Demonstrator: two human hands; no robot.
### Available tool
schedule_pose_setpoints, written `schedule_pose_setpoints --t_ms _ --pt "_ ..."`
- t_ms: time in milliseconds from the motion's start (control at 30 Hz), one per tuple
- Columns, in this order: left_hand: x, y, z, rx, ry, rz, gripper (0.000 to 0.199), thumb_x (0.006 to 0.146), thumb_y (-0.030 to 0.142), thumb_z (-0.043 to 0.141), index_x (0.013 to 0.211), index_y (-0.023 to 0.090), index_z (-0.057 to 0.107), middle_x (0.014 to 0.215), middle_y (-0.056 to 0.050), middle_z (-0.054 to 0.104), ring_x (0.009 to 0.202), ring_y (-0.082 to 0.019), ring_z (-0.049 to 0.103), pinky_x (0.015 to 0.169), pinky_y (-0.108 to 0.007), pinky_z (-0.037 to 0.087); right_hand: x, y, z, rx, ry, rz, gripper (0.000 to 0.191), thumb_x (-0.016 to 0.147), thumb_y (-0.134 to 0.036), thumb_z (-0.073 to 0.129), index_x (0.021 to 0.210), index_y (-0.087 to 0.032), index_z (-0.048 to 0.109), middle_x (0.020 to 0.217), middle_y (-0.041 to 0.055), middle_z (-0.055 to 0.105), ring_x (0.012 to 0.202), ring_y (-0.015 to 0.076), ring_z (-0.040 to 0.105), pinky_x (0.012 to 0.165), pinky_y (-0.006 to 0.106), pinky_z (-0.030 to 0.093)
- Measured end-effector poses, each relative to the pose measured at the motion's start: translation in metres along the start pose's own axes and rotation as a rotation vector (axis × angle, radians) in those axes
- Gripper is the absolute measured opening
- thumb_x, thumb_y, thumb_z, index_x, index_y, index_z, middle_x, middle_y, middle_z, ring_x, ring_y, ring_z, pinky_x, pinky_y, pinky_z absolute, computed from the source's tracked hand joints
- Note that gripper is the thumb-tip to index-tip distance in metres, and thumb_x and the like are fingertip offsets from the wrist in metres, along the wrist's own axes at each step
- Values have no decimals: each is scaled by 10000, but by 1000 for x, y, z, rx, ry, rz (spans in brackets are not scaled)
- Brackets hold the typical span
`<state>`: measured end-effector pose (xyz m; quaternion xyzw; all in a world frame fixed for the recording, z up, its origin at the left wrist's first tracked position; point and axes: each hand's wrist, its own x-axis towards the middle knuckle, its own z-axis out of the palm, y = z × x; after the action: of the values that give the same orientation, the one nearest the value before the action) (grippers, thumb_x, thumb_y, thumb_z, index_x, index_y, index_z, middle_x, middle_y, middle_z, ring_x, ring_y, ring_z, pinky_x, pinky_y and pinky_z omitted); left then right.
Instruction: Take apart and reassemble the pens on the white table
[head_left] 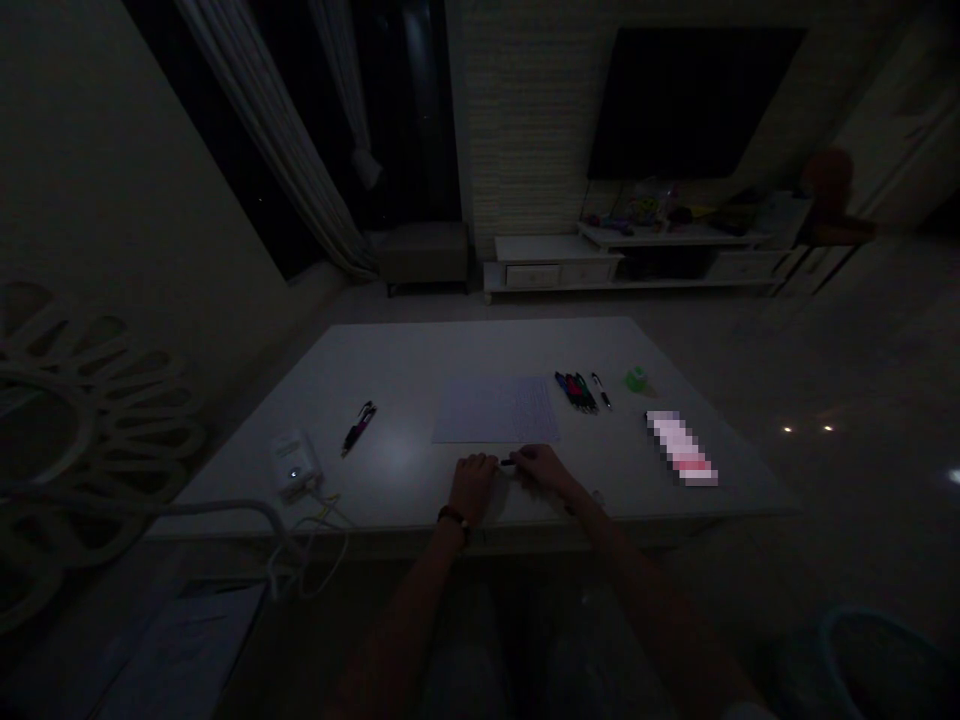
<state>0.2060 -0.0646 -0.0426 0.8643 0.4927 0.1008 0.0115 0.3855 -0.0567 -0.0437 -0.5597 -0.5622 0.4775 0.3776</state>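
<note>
My left hand [473,483], with a dark bracelet at the wrist, is near the front edge of the white table [405,350] with its fingers curled together. Facing it, my right hand [541,468] pinches a short dark piece of what looks like a pen [508,462]. The pen spans the small gap between both hands, and its left end meets my left fingertips. Just beyond the hands lies a sheet of paper [480,410], with faint writing on its right part. The dim light hides finer detail.
Right of the paper lie several pens [576,392], a single pen [601,391], a green object [636,378] and a blurred-out phone [679,447]. On the left are more pens [359,428] and a white box [294,463] with cables. A small clear piece [598,497] sits beside my right forearm.
</note>
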Motion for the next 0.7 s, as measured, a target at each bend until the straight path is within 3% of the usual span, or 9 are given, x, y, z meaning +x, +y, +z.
schedule_pose_setpoints --t_ms 200,500,700 --pt "1 2 -5 -1 -25 7 226 882 126 373 1047 188 514 984 -61 577 940 -194 496 811 -347 344 0 3 3 4 8 4 382 738 -499 562 705 -126 632 626 62 658 503 121 562 483 219 423" --pt "2 -1 3 -2 16 8 250 881 129 379 1080 191 517 1006 -68 576 956 -194 498 831 -345 340 -3 3 1 50 53 -67 307 648 -422 648 768 -139 637 707 41 661 587 122 579 543 222 449" --pt "4 2 1 19 23 7 366 911 224 369 1275 236 406 985 -66 575 914 -190 510 794 -340 345 -4 5 -2 69 66 -4 316 671 -427 627 798 -137 635 693 49 661 532 116 560 486 216 425"
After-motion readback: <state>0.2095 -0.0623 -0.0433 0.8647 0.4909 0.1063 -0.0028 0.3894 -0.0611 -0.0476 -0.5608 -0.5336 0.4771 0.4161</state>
